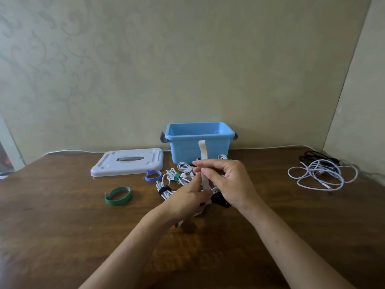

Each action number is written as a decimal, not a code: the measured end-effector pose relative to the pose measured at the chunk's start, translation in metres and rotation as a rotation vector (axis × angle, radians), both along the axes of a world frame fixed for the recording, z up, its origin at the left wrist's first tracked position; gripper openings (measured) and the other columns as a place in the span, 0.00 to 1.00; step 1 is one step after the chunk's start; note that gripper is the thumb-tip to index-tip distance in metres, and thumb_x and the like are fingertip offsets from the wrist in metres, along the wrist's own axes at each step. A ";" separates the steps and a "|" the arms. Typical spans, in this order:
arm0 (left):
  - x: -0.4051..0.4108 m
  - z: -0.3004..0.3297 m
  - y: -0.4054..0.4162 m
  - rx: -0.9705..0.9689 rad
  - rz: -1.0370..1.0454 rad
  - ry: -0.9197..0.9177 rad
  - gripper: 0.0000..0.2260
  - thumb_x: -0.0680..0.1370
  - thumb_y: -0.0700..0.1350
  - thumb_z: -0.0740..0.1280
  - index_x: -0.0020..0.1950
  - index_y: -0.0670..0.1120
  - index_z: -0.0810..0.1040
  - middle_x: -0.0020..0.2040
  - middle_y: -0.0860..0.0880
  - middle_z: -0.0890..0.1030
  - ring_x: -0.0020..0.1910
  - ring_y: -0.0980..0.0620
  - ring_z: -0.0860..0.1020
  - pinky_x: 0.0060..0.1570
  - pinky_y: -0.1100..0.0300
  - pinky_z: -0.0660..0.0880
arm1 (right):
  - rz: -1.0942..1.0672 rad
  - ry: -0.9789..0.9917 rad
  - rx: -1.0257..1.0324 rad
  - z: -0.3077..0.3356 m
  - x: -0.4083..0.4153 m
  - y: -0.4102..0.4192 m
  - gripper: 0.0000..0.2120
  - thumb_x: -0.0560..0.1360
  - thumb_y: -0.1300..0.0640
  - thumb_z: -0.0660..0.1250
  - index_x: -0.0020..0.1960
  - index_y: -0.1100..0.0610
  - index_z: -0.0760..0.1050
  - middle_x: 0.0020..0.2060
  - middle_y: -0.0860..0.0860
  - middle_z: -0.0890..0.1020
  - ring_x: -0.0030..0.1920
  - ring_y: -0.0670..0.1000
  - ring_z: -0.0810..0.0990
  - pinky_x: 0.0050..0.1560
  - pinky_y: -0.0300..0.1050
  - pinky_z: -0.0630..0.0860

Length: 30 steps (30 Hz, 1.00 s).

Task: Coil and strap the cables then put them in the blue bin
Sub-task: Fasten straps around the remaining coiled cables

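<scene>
My left hand (187,200) holds a coiled white cable (199,212), mostly hidden under the fingers, just above the table. My right hand (227,180) pinches a white strap (203,150) that stands upright from the coil, its free end in front of the blue bin (220,140). The bin sits open at the back of the table. Behind my hands lie several strapped white coils (177,178), with black and green straps on them. A loose tangle of white and black cables (320,174) lies at the far right.
The bin's white lid (127,164) lies flat to the left of the bin. A green strap (118,196) and a purple strap (153,175) lie curled on the brown table (62,226). A black strap (219,200) lies under my right wrist.
</scene>
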<state>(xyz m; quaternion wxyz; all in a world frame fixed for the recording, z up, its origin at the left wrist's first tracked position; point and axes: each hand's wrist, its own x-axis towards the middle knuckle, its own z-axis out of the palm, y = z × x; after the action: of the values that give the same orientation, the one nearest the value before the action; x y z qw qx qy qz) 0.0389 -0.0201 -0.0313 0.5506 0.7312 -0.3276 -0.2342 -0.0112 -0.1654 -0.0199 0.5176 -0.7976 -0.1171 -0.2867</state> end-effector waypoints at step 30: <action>0.008 0.011 0.016 -0.037 0.377 -0.011 0.11 0.84 0.46 0.60 0.50 0.39 0.75 0.33 0.45 0.76 0.22 0.56 0.72 0.23 0.64 0.65 | 0.006 0.046 -0.253 -0.017 0.006 -0.004 0.10 0.72 0.51 0.78 0.52 0.48 0.83 0.48 0.41 0.86 0.52 0.40 0.84 0.56 0.41 0.81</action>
<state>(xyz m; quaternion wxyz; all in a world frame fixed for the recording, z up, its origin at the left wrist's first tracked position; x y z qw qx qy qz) 0.0471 -0.0039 -0.0201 0.5961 0.7708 -0.1921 -0.1169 -0.0055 -0.1691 -0.0367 0.4161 -0.8626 -0.1431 -0.2498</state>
